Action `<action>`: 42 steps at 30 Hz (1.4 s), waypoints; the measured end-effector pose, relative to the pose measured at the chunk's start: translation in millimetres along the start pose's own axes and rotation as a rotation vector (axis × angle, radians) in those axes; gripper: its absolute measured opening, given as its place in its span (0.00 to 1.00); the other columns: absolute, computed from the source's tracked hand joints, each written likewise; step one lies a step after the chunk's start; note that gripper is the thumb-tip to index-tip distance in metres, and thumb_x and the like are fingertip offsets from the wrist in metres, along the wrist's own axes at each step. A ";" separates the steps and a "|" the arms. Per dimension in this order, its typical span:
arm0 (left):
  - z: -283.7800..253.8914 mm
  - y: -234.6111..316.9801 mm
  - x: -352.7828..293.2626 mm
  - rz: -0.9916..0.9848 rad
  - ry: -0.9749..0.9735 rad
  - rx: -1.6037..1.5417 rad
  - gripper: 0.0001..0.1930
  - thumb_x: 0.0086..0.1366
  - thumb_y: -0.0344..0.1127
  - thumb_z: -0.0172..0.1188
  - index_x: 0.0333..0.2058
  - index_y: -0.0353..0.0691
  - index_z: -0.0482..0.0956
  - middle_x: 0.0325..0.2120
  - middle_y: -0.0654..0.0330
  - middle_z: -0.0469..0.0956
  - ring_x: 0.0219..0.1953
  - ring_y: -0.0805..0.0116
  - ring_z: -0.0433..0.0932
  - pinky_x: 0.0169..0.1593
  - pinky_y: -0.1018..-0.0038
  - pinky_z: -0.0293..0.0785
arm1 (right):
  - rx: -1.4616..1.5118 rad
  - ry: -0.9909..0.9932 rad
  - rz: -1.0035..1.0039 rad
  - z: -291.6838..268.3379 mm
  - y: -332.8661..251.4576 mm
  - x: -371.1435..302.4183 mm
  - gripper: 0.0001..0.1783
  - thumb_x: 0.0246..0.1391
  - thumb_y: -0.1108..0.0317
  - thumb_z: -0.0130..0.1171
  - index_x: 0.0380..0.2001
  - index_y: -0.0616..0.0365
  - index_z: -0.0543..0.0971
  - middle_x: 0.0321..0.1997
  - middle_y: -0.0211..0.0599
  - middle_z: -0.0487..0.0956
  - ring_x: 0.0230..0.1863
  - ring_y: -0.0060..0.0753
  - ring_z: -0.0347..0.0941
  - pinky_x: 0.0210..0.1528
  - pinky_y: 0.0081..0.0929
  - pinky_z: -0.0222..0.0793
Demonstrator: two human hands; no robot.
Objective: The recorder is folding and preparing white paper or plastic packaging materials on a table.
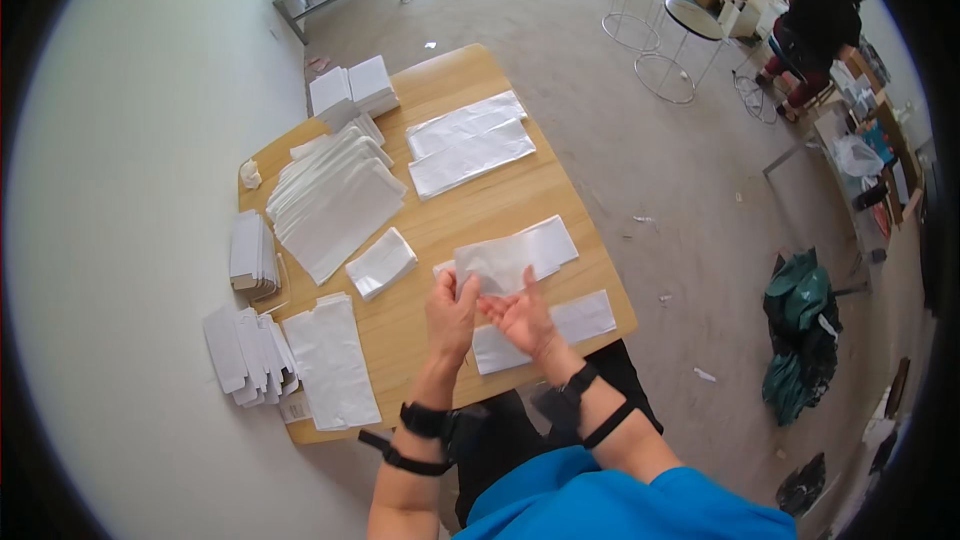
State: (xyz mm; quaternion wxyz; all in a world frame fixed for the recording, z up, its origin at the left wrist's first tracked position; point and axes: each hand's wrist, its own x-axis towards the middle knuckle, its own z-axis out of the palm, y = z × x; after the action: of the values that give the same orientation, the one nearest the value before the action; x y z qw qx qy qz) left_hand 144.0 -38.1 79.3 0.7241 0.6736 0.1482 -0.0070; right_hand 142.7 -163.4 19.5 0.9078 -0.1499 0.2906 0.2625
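Over the near right part of the table, my left hand (450, 315) is closed on the left edge of a thin, translucent white sheet (492, 262), thumb on top. Beside its lower edge is my right hand (522, 318), palm turned up, thumb raised and fingers apart; whether its fingertips touch the sheet I cannot tell. Under and behind the held sheet lies a flat white folded piece (555, 243). Another white folded strip (585, 320) lies nearer to me, partly covered by my right hand. Two more white folded pieces (470, 155) lie farther back.
The wooden table (420, 230) also bears a fanned stack of white sheets (340, 200), a small white stack (382, 263), a near-left stack (335, 360) and white cartons (250, 355). A wall (150, 240) stands left. Rightward are a dark green bag (800, 330) and a seated person (820, 25).
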 end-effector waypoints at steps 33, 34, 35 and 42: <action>-139.2 -98.3 -82.2 -0.299 0.158 0.101 0.07 0.65 0.36 0.60 0.36 0.38 0.76 0.28 0.68 0.76 0.27 0.82 0.70 0.30 0.83 0.67 | -1.466 0.441 -0.619 -83.9 -17.9 -47.5 0.14 0.43 0.62 0.67 0.29 0.62 0.80 0.27 0.40 0.82 0.29 0.33 0.78 0.36 0.30 0.74; -140.2 -101.7 -81.8 -0.302 0.162 0.104 0.08 0.65 0.36 0.60 0.36 0.38 0.76 0.28 0.68 0.76 0.27 0.82 0.70 0.30 0.83 0.67 | -1.470 0.438 -0.619 -84.6 -18.4 -46.5 0.15 0.43 0.62 0.67 0.30 0.62 0.80 0.27 0.40 0.82 0.30 0.34 0.79 0.36 0.30 0.74; -141.1 -104.9 -81.6 -0.306 0.167 0.107 0.08 0.65 0.36 0.60 0.36 0.38 0.77 0.28 0.68 0.76 0.27 0.83 0.70 0.30 0.83 0.66 | -1.481 0.437 -0.626 -85.2 -18.4 -45.9 0.15 0.42 0.62 0.67 0.30 0.62 0.80 0.27 0.40 0.82 0.30 0.34 0.79 0.36 0.30 0.74; -148.8 -115.8 -79.6 -0.275 0.198 0.105 0.08 0.64 0.37 0.61 0.36 0.38 0.77 0.28 0.70 0.76 0.27 0.84 0.69 0.30 0.83 0.65 | -1.573 0.424 -0.671 -72.5 -17.0 -45.3 0.14 0.41 0.62 0.67 0.29 0.61 0.80 0.27 0.39 0.81 0.30 0.36 0.79 0.37 0.30 0.74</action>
State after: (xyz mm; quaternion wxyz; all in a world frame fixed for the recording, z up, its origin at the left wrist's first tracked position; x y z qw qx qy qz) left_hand 13.1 81.6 -22.8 0.6620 0.6813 0.3089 -0.0472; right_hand 88.4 -225.8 -8.1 0.4977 -0.8547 0.1287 0.0726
